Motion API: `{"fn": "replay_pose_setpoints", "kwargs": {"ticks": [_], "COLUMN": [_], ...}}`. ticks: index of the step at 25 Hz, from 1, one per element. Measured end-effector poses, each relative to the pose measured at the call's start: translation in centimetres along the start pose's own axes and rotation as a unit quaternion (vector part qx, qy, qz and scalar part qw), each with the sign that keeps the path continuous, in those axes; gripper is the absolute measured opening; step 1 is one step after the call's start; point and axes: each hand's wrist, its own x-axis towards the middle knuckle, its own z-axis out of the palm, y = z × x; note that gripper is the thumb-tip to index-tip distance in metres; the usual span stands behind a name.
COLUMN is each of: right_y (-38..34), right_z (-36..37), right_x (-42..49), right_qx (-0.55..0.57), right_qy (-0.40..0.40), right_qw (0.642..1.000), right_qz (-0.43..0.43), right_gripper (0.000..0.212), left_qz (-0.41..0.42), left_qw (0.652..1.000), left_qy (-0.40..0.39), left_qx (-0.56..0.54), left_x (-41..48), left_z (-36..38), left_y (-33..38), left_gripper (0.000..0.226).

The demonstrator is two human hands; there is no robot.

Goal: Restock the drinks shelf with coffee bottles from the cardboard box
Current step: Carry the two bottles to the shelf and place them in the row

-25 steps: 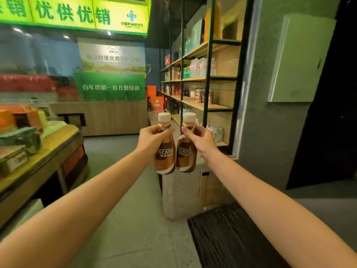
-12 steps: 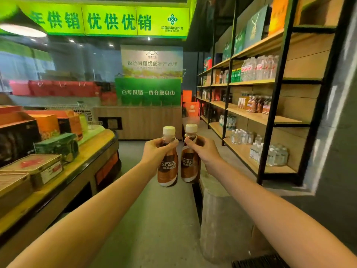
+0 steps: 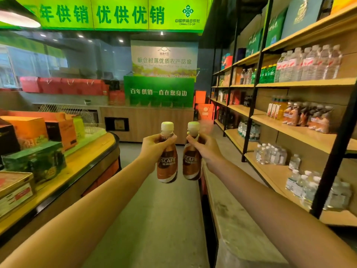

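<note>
display counter point(image 3: 83, 161): runs down the left side of the aisle, stacked with boxed goods; no part in the job.
left hand point(image 3: 153, 147): fingers and thumb curled round the neck and shoulder of the left coffee bottle point(image 3: 167, 165), arm stretched out over the aisle floor.
left coffee bottle: upright, pale cap on top, brown sleeve label with part of a brand name showing; the body hangs below the grip.
right coffee bottle point(image 3: 190, 163): same kind, upright, just beside its twin with a narrow gap between them.
right hand point(image 3: 207, 149): closed round the neck and shoulder of the right coffee bottle, thumb across the front.
handling: probably full, so some weight for their size; likely stiff plastic that gives a little if squeezed. the glossy sleeve looks slippery, so the narrowing below the cap is the safer hold. to stand one down, a grip on the waist would likely steady it better.
drinks shelf point(image 3: 301, 132): on the right, well apart from both hands; the middle board carries brown bottles point(image 3: 316, 118) with bare board in front and to their right.
cardboard box: not in view.
</note>
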Motion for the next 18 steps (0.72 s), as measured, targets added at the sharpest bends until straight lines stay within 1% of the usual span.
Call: {"fn": "replay_pose_setpoints", "kwargs": {"ticks": [2, 5, 7, 10, 14, 16, 18], "right_y": [2.2, 5.8, 8.3, 11.2, 14.1, 15.7, 17.6], "right_z": [-0.1, -0.5, -0.9, -2.0, -5.5, -8.0, -11.4], "right_x": [5.3, 13.5, 19.4, 28.0, 36.5, 39.8, 42.8], "right_qx": [0.002, 0.006, 0.005, 0.004, -0.001, -0.01, -0.027], "right_qy": [0.004, 0.025, 0.054, 0.115, 0.18, 0.207, 0.246], "right_qw": [1.0, 1.0, 0.998, 0.993, 0.982, 0.977, 0.966], "right_qz": [0.01, 0.014, 0.015, 0.033, 0.051, 0.057, 0.068], "right_gripper": [0.024, 0.018, 0.024, 0.023, 0.028, 0.026, 0.031], "left_qz": [-0.007, 0.003, 0.009, 0.016, 0.018, 0.022, 0.027], "left_qw": [1.0, 0.999, 0.998, 0.992, 0.979, 0.972, 0.96], "left_qy": [-0.002, -0.035, -0.066, -0.127, -0.203, -0.236, -0.279], "left_qx": [-0.004, -0.005, -0.013, -0.014, -0.005, -0.009, -0.022], "left_x": [5.6, 14.5, 20.7, 30.4, 41.3, 45.1, 48.2], "left_z": [1.5, 4.0, 5.9, 9.3, 15.0, 18.7, 23.2], "left_y": [-1.7, -4.2, -5.7, -7.2, -8.8, -9.8, -11.0], "left_gripper": [0.021, 0.015, 0.009, 0.006, 0.006, 0.005, 0.005]}}
